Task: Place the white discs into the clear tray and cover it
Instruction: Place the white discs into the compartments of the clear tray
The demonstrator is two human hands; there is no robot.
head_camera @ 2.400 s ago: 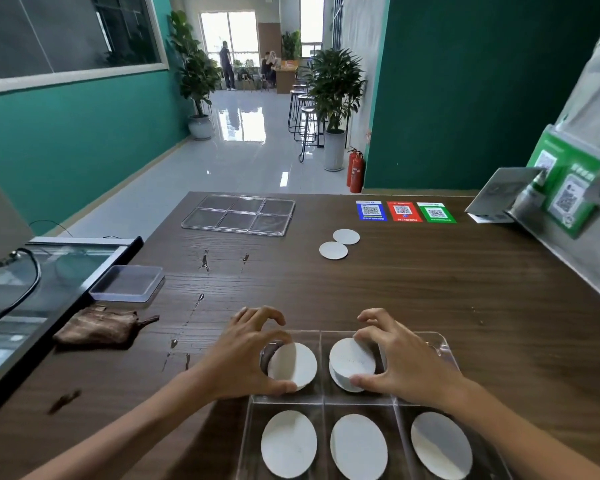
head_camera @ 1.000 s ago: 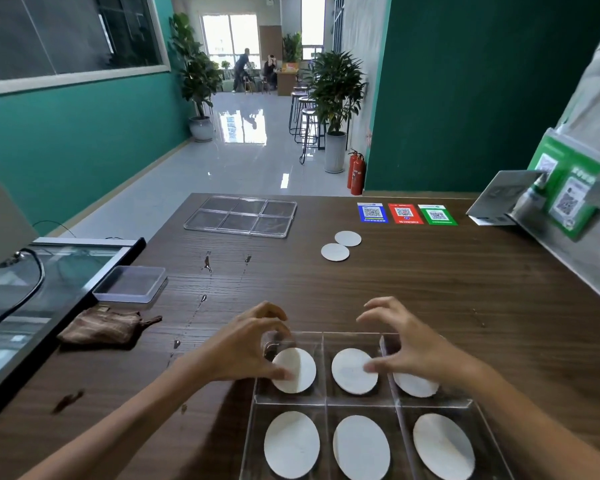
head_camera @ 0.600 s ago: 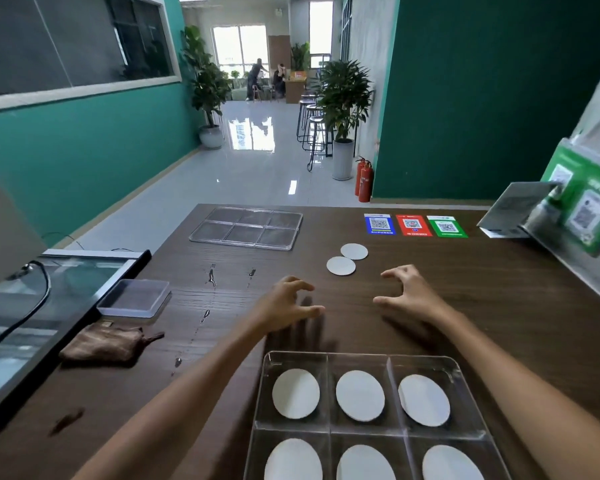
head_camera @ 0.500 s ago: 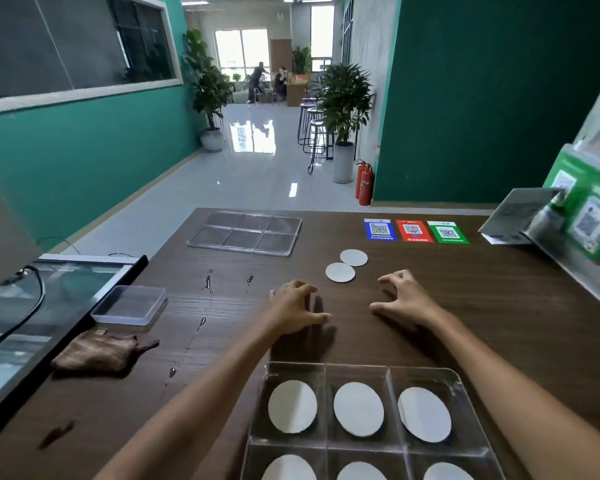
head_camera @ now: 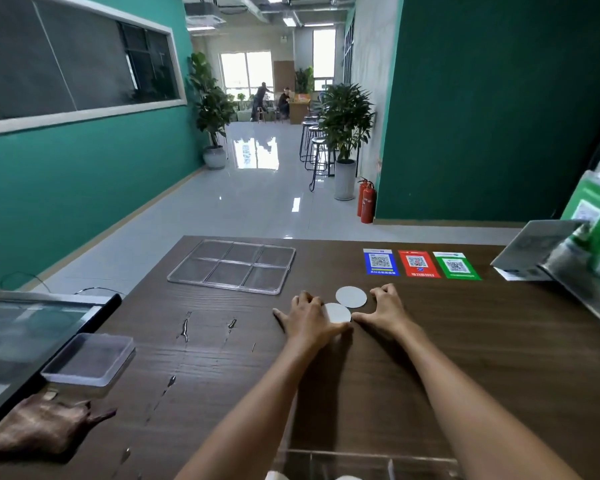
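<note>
Both our hands (head_camera: 347, 315) rest open around two flat white round discs (head_camera: 345, 304).
Thin discs may slip on the smooth bench (head_camera: 465, 341).

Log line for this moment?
phase: reaching | left hand: on near disc | right hand: beside far disc | lid: untouched

Hands (head_camera: 312, 318) at discs (head_camera: 351, 296) (tabletop (head_camera: 465, 341))
</note>
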